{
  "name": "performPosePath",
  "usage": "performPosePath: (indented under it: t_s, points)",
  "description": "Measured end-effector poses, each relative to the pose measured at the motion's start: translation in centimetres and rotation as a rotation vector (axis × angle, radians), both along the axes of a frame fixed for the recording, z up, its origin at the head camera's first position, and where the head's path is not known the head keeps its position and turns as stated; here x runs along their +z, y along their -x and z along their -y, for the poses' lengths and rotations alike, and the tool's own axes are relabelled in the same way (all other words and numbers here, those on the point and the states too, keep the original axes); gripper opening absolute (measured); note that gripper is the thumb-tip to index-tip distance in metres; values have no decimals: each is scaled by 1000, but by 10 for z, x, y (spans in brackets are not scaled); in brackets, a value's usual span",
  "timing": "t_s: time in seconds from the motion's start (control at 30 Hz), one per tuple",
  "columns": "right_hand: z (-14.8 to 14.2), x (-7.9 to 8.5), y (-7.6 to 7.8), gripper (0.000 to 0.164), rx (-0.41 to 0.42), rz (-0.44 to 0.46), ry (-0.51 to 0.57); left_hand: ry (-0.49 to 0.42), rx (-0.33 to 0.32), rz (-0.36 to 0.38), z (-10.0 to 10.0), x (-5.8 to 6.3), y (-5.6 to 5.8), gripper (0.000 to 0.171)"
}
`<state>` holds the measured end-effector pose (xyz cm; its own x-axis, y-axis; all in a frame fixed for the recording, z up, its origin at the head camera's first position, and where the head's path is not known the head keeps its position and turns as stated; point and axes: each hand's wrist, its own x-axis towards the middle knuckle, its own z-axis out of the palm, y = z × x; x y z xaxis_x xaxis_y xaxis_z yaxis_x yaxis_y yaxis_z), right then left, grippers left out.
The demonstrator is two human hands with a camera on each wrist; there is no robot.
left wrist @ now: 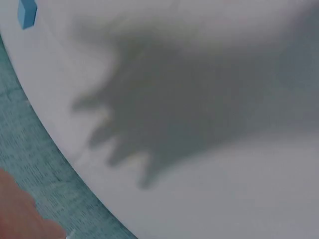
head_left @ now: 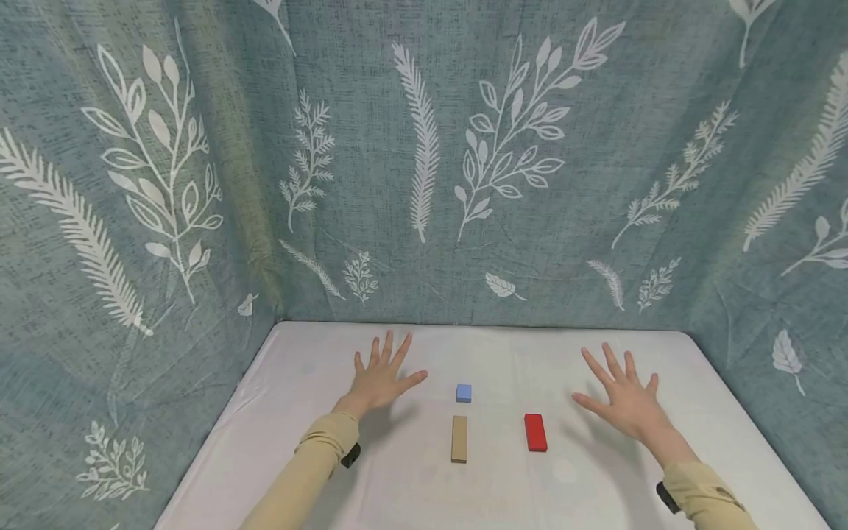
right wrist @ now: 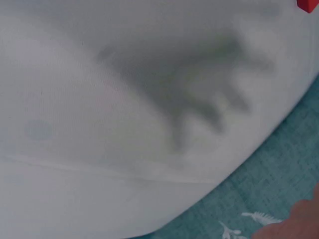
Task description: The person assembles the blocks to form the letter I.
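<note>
Three blocks lie apart on the white table. A small blue block [head_left: 464,393] is farthest back, and a long tan block [head_left: 459,439] lies in front of it. To the right is a red block [head_left: 536,432]. My left hand [head_left: 377,381] hovers above the table left of the blue block, fingers straight and spread, holding nothing. Over the right side, my right hand [head_left: 628,401] is likewise spread and holds nothing, to the right of the red block. In the left wrist view the blue block [left wrist: 27,13] shows at the top left; a red corner [right wrist: 308,5] appears in the right wrist view.
The white table [head_left: 503,500] has rounded back corners. Blue-green curtains [head_left: 371,184] with white leaf prints hang behind it and along both sides. Each hand casts a shadow on the tabletop. Dark wrist devices [head_left: 351,456] sit under both sleeves.
</note>
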<state>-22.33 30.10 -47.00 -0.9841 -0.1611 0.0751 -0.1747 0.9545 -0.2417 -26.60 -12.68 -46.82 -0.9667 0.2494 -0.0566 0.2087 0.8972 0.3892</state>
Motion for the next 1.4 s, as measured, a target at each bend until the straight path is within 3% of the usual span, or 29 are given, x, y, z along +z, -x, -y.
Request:
performPosePath:
  t_s: [0.17,0.53,0.83,1.17,1.4]
  points:
    - [6,0,-3,87,46,-16,4,8,-61,20,-7,2,-4,82]
    - [21,-6,-10,85,135,-26,60,-71,-166,8,-22,4,-14,83]
    - [30,-5,-14,85,186,57,155,-203,-226,56,-29,4,-18,86]
    - [39,-7,-19,88,253,155,233,-315,-343,128,-36,-2,-21,86]
    - [43,-7,-21,92,315,141,267,-384,-344,140,-38,-6,-25,79]
